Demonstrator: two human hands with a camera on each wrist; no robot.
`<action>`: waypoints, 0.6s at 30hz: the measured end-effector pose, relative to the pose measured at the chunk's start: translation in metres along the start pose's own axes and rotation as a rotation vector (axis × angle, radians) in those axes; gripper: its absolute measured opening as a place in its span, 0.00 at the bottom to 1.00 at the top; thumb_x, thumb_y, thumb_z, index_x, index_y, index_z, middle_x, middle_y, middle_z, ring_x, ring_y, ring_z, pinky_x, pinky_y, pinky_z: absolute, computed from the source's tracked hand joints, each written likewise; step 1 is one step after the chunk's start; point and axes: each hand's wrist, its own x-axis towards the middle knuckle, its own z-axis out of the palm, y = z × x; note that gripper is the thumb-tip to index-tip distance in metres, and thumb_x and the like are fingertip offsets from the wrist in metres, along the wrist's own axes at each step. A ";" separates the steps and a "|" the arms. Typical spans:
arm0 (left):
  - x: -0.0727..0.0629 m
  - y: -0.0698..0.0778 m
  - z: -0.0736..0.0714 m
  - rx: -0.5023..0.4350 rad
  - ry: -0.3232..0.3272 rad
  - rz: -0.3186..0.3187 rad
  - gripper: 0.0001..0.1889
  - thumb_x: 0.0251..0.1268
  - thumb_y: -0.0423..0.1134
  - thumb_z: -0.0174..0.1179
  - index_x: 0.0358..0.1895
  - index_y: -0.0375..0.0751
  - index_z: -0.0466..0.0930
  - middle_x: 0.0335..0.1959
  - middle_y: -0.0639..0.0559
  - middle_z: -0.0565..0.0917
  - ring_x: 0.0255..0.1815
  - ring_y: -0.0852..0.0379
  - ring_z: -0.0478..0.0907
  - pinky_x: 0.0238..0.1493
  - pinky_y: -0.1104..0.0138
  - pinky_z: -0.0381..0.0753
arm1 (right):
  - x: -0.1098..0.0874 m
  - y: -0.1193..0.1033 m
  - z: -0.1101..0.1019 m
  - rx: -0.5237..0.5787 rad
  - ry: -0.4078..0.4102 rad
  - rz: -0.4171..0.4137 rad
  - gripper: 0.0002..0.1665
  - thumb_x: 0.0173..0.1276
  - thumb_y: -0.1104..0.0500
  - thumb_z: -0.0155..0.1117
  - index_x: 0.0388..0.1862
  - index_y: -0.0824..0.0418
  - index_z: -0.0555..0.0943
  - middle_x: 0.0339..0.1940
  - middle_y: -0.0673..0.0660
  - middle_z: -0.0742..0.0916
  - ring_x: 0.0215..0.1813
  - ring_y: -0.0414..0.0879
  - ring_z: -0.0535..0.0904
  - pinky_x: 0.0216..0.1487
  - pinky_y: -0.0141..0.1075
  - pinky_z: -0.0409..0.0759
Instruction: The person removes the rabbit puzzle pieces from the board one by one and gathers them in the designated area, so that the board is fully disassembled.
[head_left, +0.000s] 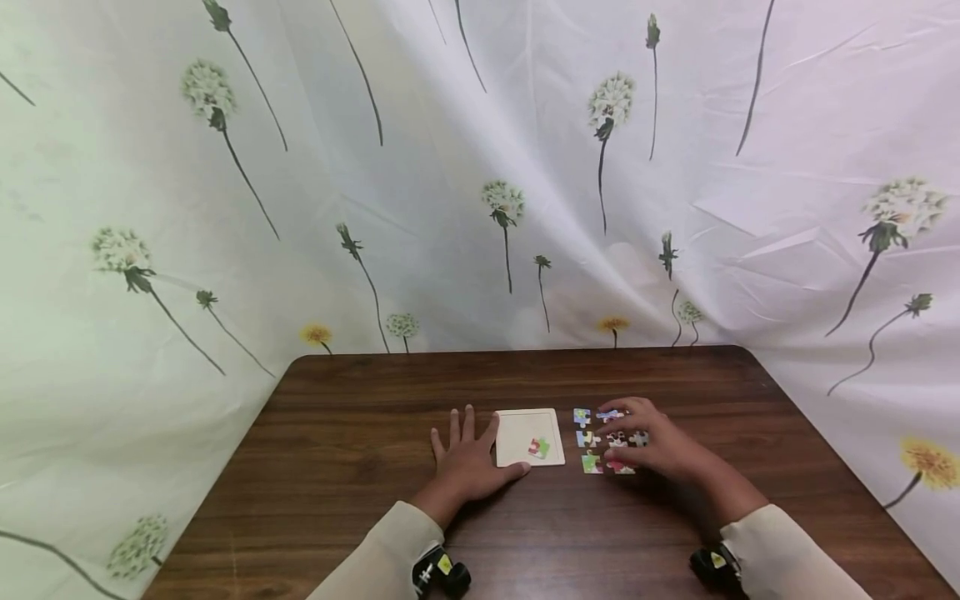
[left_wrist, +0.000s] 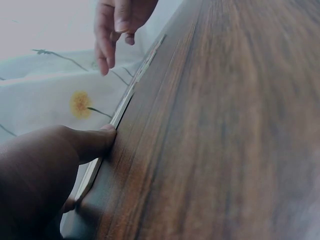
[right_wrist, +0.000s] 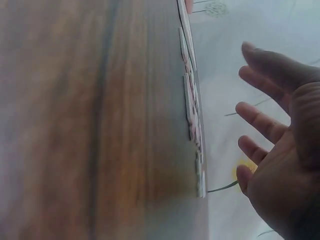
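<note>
A square, pale puzzle tray (head_left: 513,435) lies flat on the table. One red-and-green jigsaw piece (head_left: 539,448) rests tilted inside its lower right part. My left hand (head_left: 467,468) is spread at the tray's left side, its thumb touching the near edge and its index finger by the left edge. To the right, my right hand (head_left: 663,443) hovers above several loose jigsaw pieces (head_left: 592,463), fingers loosely bent. In the right wrist view, this hand (right_wrist: 280,130) has nothing between thumb and fingers and stays apart from the pieces. It partly hides some pieces in the head view.
The dark wooden table (head_left: 360,433) has rounded far corners. Behind it and along both sides hangs a white cloth (head_left: 450,275) printed with dandelions. A small dark camera is strapped to each wrist, over or beside the pale sleeves (head_left: 382,558).
</note>
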 end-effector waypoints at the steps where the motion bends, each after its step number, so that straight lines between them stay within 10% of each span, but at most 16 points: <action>1: 0.000 0.000 0.000 0.000 0.000 0.000 0.56 0.66 0.80 0.61 0.89 0.53 0.59 0.92 0.34 0.45 0.93 0.29 0.36 0.83 0.23 0.33 | 0.003 -0.002 0.001 0.010 -0.006 0.003 0.15 0.69 0.53 0.82 0.53 0.49 0.94 0.70 0.57 0.85 0.74 0.57 0.72 0.68 0.57 0.75; 12: 0.000 0.000 0.001 0.001 0.004 0.000 0.56 0.66 0.80 0.61 0.89 0.53 0.59 0.92 0.33 0.46 0.93 0.28 0.37 0.83 0.23 0.33 | 0.026 -0.010 0.007 0.100 -0.080 0.053 0.18 0.73 0.53 0.78 0.57 0.58 0.92 0.63 0.59 0.87 0.59 0.53 0.80 0.53 0.43 0.84; 18: 0.004 -0.001 0.003 0.022 0.005 -0.005 0.56 0.65 0.80 0.60 0.89 0.53 0.59 0.92 0.34 0.46 0.93 0.29 0.37 0.83 0.23 0.33 | 0.040 -0.016 0.013 0.130 -0.092 0.016 0.18 0.73 0.54 0.79 0.57 0.61 0.91 0.58 0.58 0.90 0.58 0.61 0.85 0.57 0.51 0.86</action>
